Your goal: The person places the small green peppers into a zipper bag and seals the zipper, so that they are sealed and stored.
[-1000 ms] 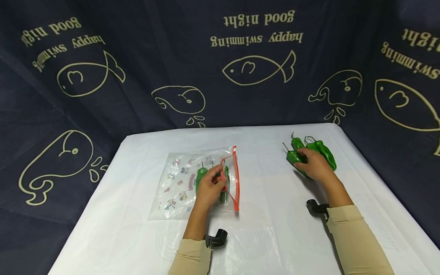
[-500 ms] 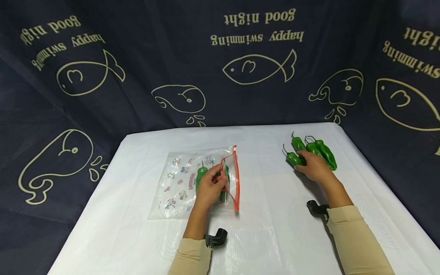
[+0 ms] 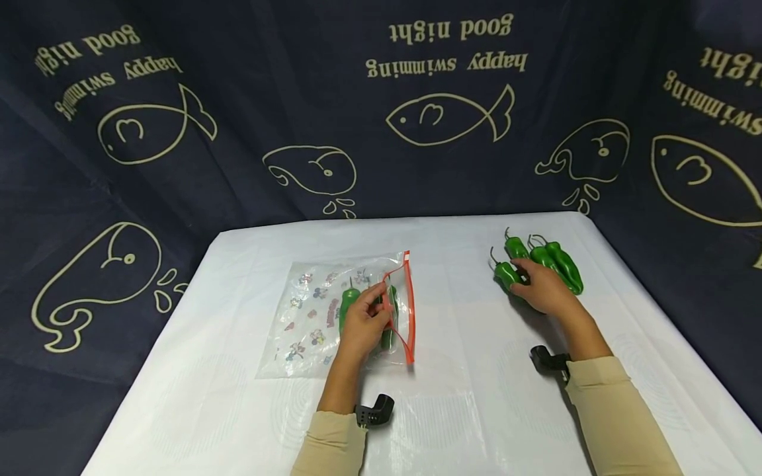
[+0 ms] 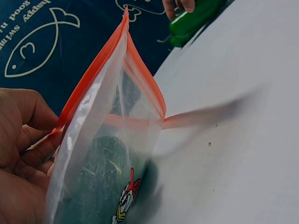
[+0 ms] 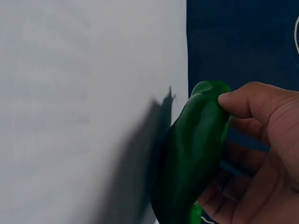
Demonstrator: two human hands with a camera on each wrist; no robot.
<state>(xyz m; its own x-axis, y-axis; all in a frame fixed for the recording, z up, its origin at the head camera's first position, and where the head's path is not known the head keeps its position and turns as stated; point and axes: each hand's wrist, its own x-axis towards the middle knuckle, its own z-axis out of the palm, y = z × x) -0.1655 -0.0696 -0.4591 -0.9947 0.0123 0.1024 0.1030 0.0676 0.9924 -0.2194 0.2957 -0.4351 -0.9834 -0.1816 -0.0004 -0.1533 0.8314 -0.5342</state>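
Note:
My right hand [image 3: 544,287] pinches a long green pepper [image 3: 506,273] between thumb and fingers at the right of the table. In the right wrist view, the thumb presses near one end of this glossy pepper [image 5: 194,149], and its shadow falls on the white cloth. A clear zip bag [image 3: 286,344] with cartoon prints lies left of centre, its mouth spread towards the right. My left hand [image 3: 360,324] grips the red zip edge [image 4: 88,79] of that bag. Inside it are green peppers [image 3: 347,304], partly hidden by the hand.
Three more green peppers lie close together beyond my right hand: one at the left [image 3: 514,247], one in the middle [image 3: 544,256] and one at the right [image 3: 565,266]. A white cloth [image 3: 446,410] covers the table. Dark printed fabric [image 3: 297,79] hangs behind it.
The pepper in my right hand has tipped; its lower end, which showed below the fingers one second ago, is now hidden behind the hand. The left hand and bag look unchanged.

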